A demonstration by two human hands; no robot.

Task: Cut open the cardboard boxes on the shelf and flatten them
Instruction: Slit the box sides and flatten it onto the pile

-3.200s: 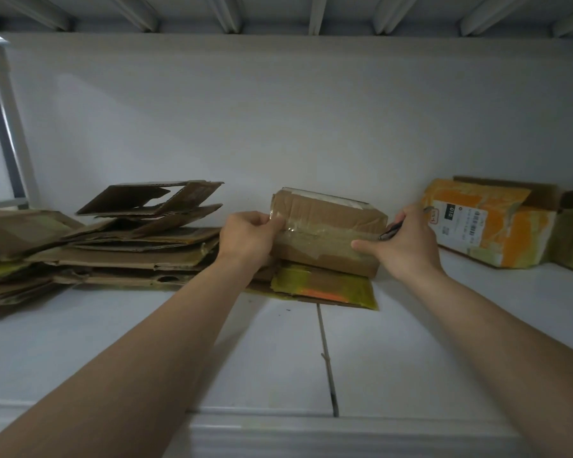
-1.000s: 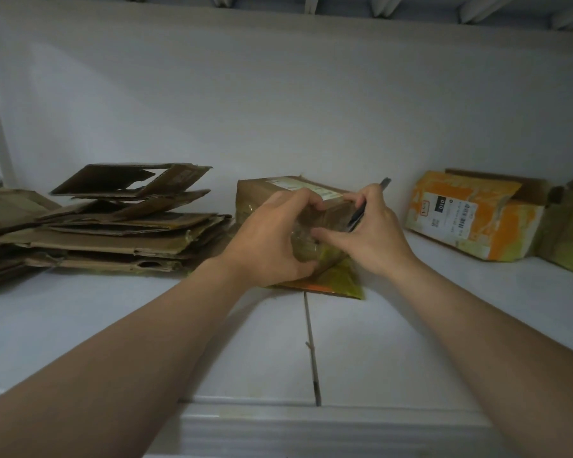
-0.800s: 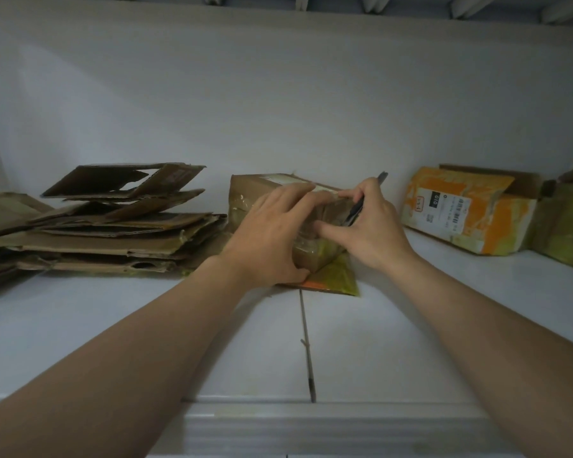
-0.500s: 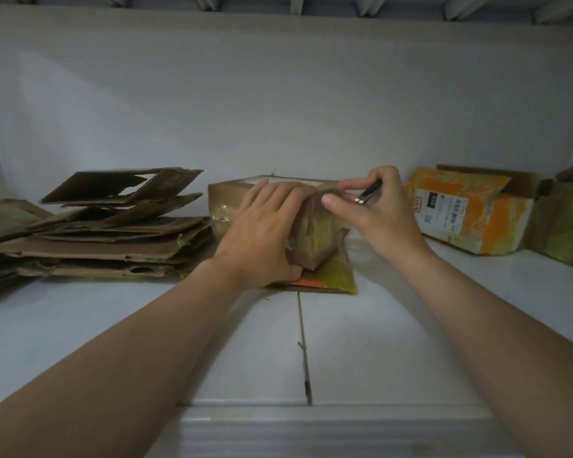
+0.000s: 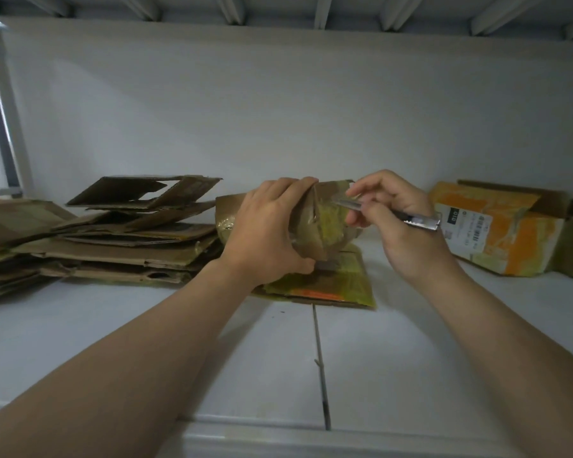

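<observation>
On shelf: flattened stack done; left hand grips taped box, right hand pinches cutter, probably slitting tape; orange box uncut.

Reaching forward with both arms. Gripping the box with the left hand. Pinching the cutter in the right hand.

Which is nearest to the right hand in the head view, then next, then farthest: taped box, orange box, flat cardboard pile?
1. Taped box, just left of the right hand.
2. Orange box, to its right.
3. Flat cardboard pile, far left.
</observation>
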